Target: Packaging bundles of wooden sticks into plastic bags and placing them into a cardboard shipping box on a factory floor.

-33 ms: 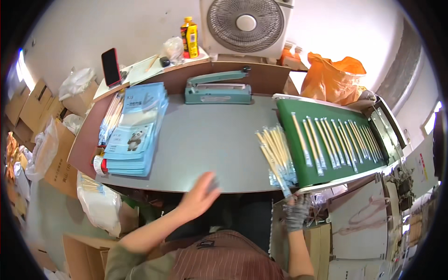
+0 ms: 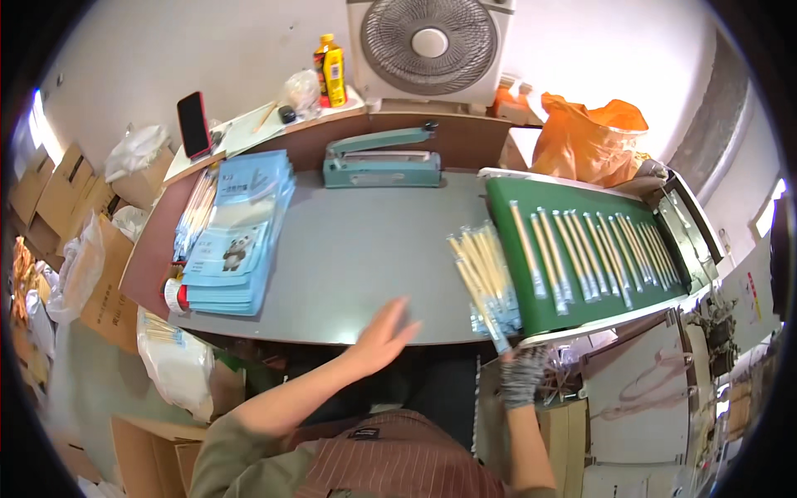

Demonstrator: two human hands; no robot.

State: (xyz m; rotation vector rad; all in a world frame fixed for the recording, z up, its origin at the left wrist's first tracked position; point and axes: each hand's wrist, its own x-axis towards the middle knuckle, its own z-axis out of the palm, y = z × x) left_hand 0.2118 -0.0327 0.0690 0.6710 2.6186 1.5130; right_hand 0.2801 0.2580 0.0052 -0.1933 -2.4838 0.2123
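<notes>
Reaching over the near edge of the grey table [image 2: 357, 249], your left hand [image 2: 383, 334] sits low and centre in the frame, bare, fingers spread flat and clamped on nothing. Your right hand [image 2: 523, 373], in a speckled grey glove, is lower right of centre, just below the table edge; it touches the near end of a fan of wrapped chopstick packets [image 2: 484, 278], but you cannot tell whether its fingers are closed on them. That fan lies at the table's right side, overlapping the left edge of the green conveyor belt [image 2: 598, 311]. More wrapped chopsticks [image 2: 594, 249] lie in a row across the belt, right of centre. At centre left, a stack of light blue printed bags [image 2: 237, 236] rests on the table, well apart from both hands. A teal heat sealer [image 2: 382, 162] stands at the table's far edge, upper centre, with a white fan [image 2: 430, 46] behind it. An orange plastic bag [image 2: 589, 137] sits upper right, and a red phone [image 2: 194, 124] leans upper left.
</notes>
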